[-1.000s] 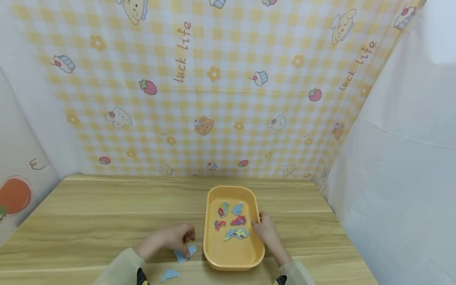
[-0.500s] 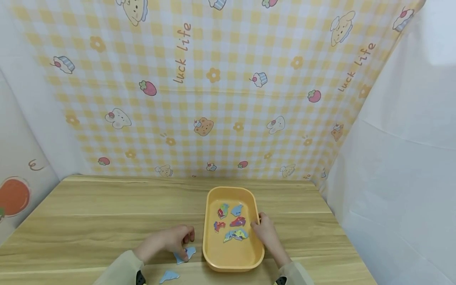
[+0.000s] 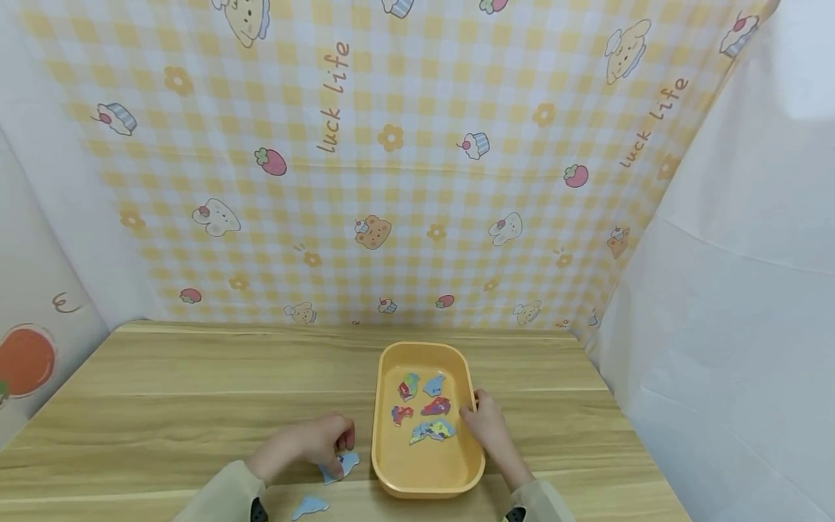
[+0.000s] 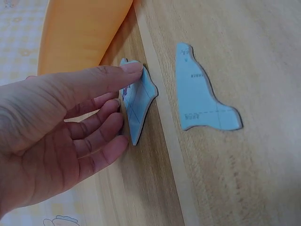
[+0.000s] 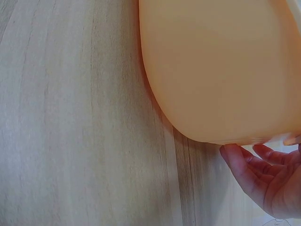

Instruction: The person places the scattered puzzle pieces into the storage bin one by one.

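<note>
My left hand [image 3: 317, 441] holds a light blue puzzle piece [image 3: 349, 462] left of the yellow tray [image 3: 375, 435]. In the left wrist view the thumb lies across the top of this jagged piece [image 4: 138, 101], with the fingers curled at its left edge, partly hidden behind it. Nearer the front lies a second blue puzzle piece [image 3: 310, 505], flat on the wood. My right hand [image 3: 484, 420] grips the tray's right side, thumb over the rim and fingers outside. The right wrist view has those fingers [image 5: 235, 157] against the outer wall.
Inside the tray lie several coloured puzzle pieces, among them a red one [image 3: 435, 406] and a multicoloured one [image 3: 433, 430]. The wooden table [image 3: 215, 391] ends at a yellow checked cloth [image 3: 417, 188] behind. White sheets [image 3: 730, 304] flank it.
</note>
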{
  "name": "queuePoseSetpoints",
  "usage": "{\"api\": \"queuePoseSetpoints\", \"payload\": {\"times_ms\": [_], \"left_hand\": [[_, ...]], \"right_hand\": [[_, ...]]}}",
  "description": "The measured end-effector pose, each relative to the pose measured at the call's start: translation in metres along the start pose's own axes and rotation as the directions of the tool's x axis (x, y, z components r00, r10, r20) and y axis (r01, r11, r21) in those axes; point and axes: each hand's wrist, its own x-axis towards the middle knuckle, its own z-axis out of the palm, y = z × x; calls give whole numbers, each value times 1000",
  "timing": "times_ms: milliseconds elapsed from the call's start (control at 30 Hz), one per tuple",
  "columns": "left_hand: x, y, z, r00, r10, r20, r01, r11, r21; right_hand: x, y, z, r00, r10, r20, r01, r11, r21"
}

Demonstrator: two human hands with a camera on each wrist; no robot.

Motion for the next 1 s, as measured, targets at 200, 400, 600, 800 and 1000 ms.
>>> {"api": "queuePoseSetpoints", "payload": {"times_ms": [200,400,600,800,1000], "left_hand": [[-1,4,2,999,-37,2,37,998,-55],[0,7,3,997,-79,-12,79,997,-22],[2,11,3,991,-135,-7,135,991,-14],[1,16,2,987,-162,1,161,985,58],[-2,21,3,984,-179,2,178,977,122]], "right_hand": [[0,-2,-2,1000,-6,-9,6,1000,-4],[0,0,-2,1000,-7,-6,7,1000,-7],[0,0,-2,1000,3,5,-3,1000,-11],[-1,-1,-2,1000,7,2,-7,1000,-13],[-1,-1,-1,1000,1,2,-1,1000,-12]]}}
